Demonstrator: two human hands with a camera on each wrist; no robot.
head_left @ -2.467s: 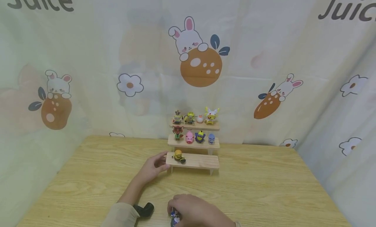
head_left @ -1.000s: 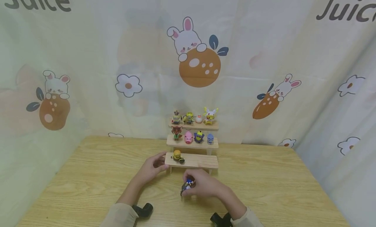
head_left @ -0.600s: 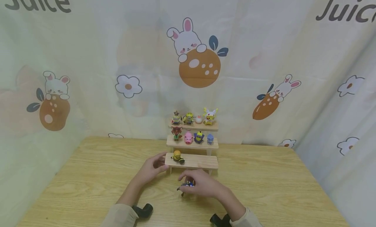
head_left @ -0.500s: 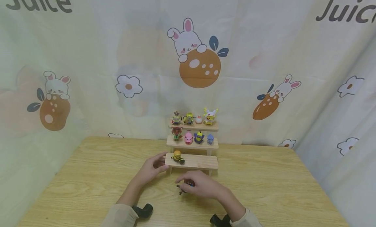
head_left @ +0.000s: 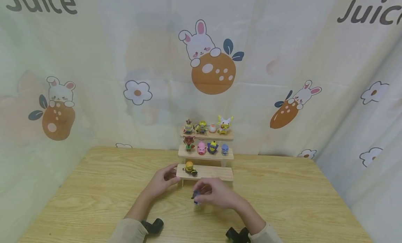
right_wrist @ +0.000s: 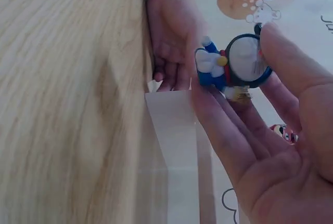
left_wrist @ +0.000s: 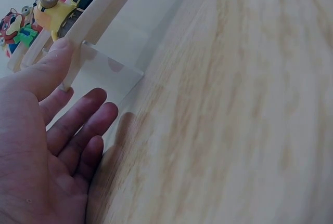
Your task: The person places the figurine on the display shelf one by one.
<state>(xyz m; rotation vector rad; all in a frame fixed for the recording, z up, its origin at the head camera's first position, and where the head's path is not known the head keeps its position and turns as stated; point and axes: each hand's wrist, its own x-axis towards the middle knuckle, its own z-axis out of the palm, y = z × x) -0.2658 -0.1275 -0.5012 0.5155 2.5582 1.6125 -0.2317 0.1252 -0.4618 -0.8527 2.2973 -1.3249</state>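
My left hand (head_left: 161, 180) grips the left end of the lowest board of a three-step wooden display stand (head_left: 215, 172), its thumb on the board's end in the left wrist view and the other fingers loosely bent below. Just in front of the stand, my right hand (head_left: 218, 194) pinches a small blue and white cat figurine (right_wrist: 242, 60) with a red collar and yellow bell. The figurine lies sideways in the right wrist view, thumb at its head and fingers along its body. A yellow goggled figurine (head_left: 190, 167) sits at the left of the lowest board.
A fox figurine (head_left: 189, 142), a pink pig (head_left: 201, 148) and other figurines stand on the middle board. Several more, including a white-hooded one (head_left: 224, 125), line the top board. A printed curtain (head_left: 163, 54) hangs behind the wooden table (head_left: 282, 194). Black devices sit at both wrists.
The right hand has carried the cat figurine from the table's front up to the stand and turned it between its fingers. The left hand has stayed at the board's end.
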